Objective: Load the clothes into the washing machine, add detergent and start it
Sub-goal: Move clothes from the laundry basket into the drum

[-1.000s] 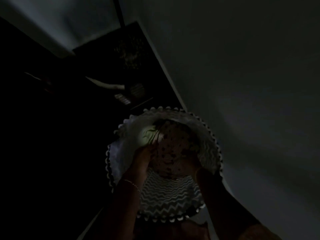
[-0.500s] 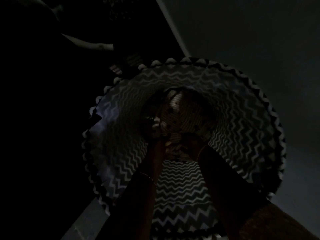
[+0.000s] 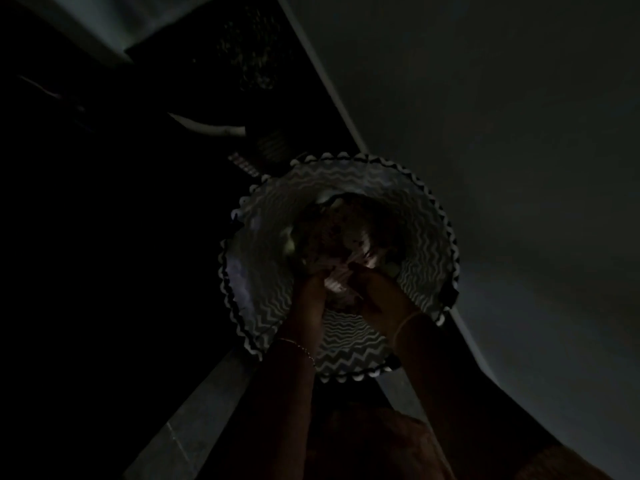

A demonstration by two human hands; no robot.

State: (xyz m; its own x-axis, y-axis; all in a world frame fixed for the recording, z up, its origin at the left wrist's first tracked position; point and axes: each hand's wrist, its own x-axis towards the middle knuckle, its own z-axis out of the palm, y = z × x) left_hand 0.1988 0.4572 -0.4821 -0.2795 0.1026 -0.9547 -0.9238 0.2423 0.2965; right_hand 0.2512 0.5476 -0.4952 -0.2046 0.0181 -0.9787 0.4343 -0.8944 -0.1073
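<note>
While both hands are down inside the zigzag laundry basket [image 3: 266, 306] at frame centre, the task looks barely begun. Clothes [image 3: 332, 233] sit bundled at the basket's bottom, none loaded as far as shows. Left hand [image 3: 311, 289] and right hand [image 3: 372, 292] meet the bundle's near edge, side by side. It's too dark to tell whether the fingers are spread or clamped on fabric. Likely step: lifting the load out. No washing machine can be made out; upper left shows only dim shapes. Left to do: load, detergent, start.
</note>
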